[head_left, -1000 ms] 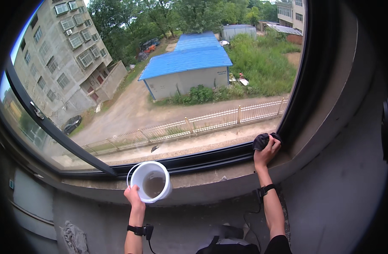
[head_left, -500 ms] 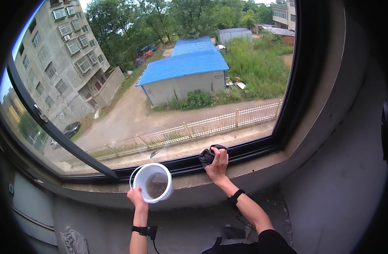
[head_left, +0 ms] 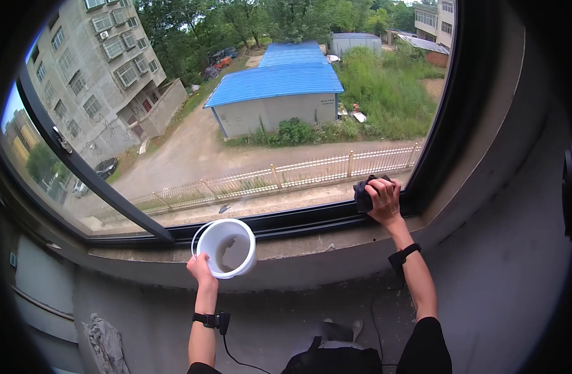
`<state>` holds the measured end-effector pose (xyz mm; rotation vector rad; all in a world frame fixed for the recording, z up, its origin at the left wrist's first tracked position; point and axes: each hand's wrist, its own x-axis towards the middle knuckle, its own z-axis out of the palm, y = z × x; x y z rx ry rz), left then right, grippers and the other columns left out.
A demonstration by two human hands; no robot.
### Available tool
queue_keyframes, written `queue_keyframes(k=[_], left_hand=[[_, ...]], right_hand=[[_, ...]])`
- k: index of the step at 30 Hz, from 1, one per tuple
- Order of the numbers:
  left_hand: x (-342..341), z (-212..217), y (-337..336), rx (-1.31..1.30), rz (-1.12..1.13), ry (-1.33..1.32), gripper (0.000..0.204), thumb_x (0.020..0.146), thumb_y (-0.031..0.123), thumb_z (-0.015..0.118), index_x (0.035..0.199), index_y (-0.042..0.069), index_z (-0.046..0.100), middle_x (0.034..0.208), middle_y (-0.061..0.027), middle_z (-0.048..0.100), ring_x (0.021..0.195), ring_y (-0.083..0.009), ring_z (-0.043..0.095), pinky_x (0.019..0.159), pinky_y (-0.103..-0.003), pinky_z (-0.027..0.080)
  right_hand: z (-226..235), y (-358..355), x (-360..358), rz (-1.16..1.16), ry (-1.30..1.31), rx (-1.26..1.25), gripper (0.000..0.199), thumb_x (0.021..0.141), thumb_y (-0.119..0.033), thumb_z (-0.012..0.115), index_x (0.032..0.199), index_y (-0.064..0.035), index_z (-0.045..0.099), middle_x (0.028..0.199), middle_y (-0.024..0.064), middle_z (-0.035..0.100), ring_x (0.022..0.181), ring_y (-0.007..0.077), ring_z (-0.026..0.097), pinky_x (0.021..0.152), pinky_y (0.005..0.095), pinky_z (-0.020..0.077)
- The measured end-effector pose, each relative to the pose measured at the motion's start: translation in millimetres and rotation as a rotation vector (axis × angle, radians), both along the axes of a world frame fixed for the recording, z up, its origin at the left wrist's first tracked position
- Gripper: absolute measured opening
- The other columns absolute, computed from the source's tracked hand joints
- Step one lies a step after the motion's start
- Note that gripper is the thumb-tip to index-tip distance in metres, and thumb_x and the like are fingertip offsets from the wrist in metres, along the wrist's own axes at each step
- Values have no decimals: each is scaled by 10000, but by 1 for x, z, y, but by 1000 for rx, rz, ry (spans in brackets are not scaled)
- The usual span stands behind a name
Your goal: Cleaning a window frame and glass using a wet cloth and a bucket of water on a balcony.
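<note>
Right hand [head_left: 383, 201] clamped on dark crumpled cloth [head_left: 363, 196], pressed against black window frame [head_left: 298, 219]. Left hand [head_left: 201, 269] grips round white plastic bucket [head_left: 227, 247], hands well apart.

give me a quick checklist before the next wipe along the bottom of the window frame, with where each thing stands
1. Cloth in hand: ok. The right hand grips a dark cloth pressed to the lower window frame.
2. Bucket held: ok. The left hand grips the white bucket by its rim, above the concrete sill.
3. Bucket level: not ok. It tips toward the camera, its inside showing.
4. Water in bucket: cannot tell. Only a dark patch shows at the bottom.
5. Path along frame: ok. Nothing lies on the frame between cloth and bucket.
6. Cloth wet enough: cannot tell.
</note>
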<state>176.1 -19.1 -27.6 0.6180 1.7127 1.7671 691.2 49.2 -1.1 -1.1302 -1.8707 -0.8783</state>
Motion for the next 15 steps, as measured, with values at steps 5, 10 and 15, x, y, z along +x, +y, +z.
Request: queue_keyframes(k=[5,10,15], left_hand=[[-2,-2,2,65,-4,-45,48,696,-15,538,664,3,506,673,-4,525,625,-112,487,585,-294,382],[-2,-1,-3,83,41,-113,14,695,-6,541,707,-12,536,716,-17,542,664,-128,509,619,-294,402],[1,-4,-1,74,-4,-154,55,697,-1,540,749,-18,550,750,-36,566,687,-150,543,653,-300,429]], right_hand=[[129,17,56,-67,26,237,592,705,-227,756,1202,-80,471,1200,116,511,1144,301,497,967,483,336],[330,48,81,-36,1,586,607,705,-127,748,1265,-80,516,1277,111,531,1193,325,501,992,389,406],[476,77,120,-86,46,733,408,769,-133,700,1158,-68,593,1128,167,605,1100,337,577,917,388,468]])
